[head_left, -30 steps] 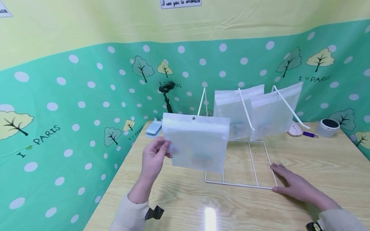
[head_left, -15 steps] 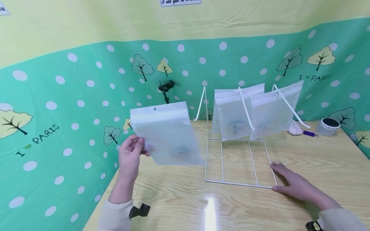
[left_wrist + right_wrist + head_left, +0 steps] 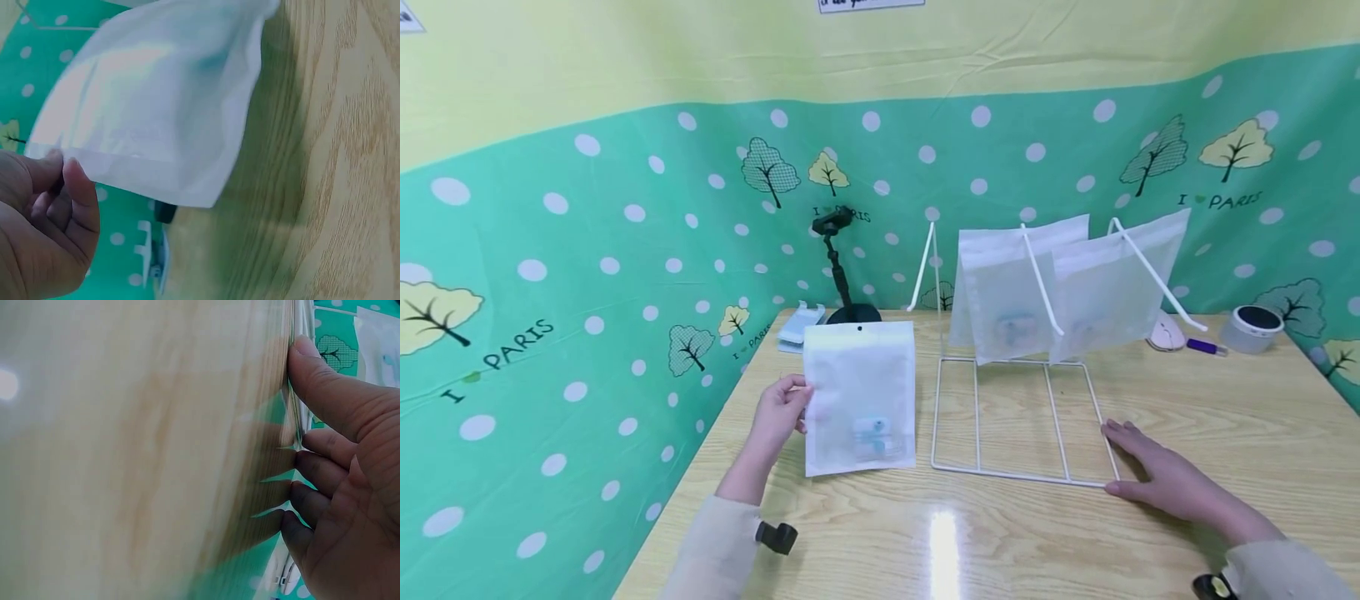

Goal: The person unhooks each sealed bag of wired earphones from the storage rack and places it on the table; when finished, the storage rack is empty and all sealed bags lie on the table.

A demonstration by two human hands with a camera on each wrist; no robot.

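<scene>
My left hand (image 3: 782,412) pinches the left edge of a frosted white pouch (image 3: 860,398) with a small blue item inside; the pouch stands upright near the table's left side. The left wrist view shows thumb and fingers (image 3: 75,194) on the pouch (image 3: 156,119) edge. My right hand (image 3: 1150,471) lies flat on the table, fingertips against the front right corner of a white wire rack (image 3: 1011,417); the right wrist view shows these fingers (image 3: 325,387) at the wire. Two more frosted pouches (image 3: 1060,287) hang on the rack's slanted arms.
A black phone stand (image 3: 842,267) and a pale blue object (image 3: 797,327) stand at the back left. At the back right lie a pink mouse (image 3: 1167,333), a purple stick (image 3: 1206,347) and a round container (image 3: 1251,330). A green patterned backdrop (image 3: 587,275) walls the table's left and rear.
My left hand has brought the pouch off the rack's left arm, swung it left, then lowered it toward the table, now upright. The right hand stays at the rack's corner.
</scene>
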